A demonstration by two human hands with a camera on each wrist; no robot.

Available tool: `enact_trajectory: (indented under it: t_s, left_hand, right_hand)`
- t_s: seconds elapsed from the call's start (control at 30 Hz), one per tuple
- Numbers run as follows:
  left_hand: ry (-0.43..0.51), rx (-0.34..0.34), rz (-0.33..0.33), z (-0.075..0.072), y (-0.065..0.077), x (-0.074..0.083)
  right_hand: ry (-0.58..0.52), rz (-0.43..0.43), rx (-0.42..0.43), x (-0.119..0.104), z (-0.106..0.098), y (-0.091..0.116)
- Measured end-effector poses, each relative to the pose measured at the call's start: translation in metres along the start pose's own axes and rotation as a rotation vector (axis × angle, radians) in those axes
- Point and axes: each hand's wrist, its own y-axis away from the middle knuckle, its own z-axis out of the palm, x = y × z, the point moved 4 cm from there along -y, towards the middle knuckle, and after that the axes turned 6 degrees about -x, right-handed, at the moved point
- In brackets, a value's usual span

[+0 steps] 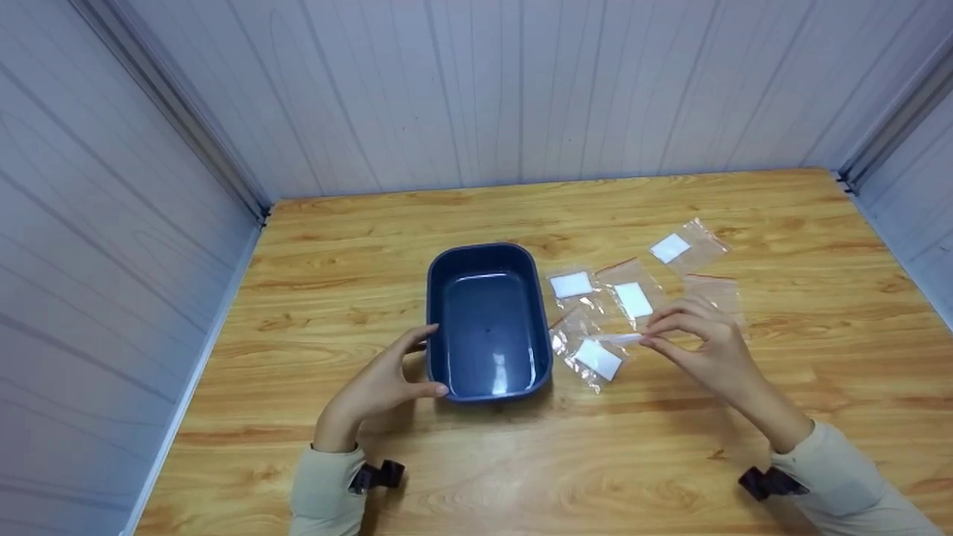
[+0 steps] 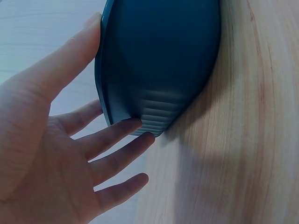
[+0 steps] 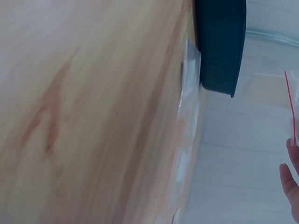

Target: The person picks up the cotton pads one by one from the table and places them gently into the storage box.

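A dark blue rectangular plastic basin (image 1: 488, 327) stands on the wooden table. My left hand (image 1: 376, 383) holds its near left side: thumb and index finger reach over the rim, while other fingers lie along the outer wall (image 2: 154, 100). To the right of the basin, my right hand (image 1: 707, 346) pinches a small clear zip bag (image 1: 622, 339) between thumb and fingertips. That bag appears almost edge-on from the head; in the right wrist view the raised bag (image 3: 294, 107) shows a red seal line. Below it lies another zip bag with a white rectangle (image 1: 598, 359).
More clear zip bags with white rectangles lie right of the basin: one beside its rim (image 1: 571, 284), one in the middle (image 1: 633, 299), one farther back (image 1: 670, 248). Another red-sealed bag (image 1: 713, 289) is partly behind my right hand. Pale panel walls (image 1: 476, 97) bound the table.
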Motion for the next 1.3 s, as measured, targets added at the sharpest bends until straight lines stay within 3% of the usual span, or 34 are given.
enact_trajectory:
  t_s: [0.57,0.83,1.3]
  left_hand:
    - [0.011,-0.015,0.030,-0.001,-0.001,0.001]
    - [0.013,-0.008,0.023,0.001,0.000,0.001]
    - [0.024,-0.013,0.027,0.001,0.000,0.001]
  right_hand:
    - [-0.086,-0.009,-0.019,-0.018,0.043,-0.028]
    - [-0.162,-0.088,-0.053,-0.028,0.069,-0.042]
    - [-0.167,-0.102,-0.070,-0.029,0.113,-0.050]
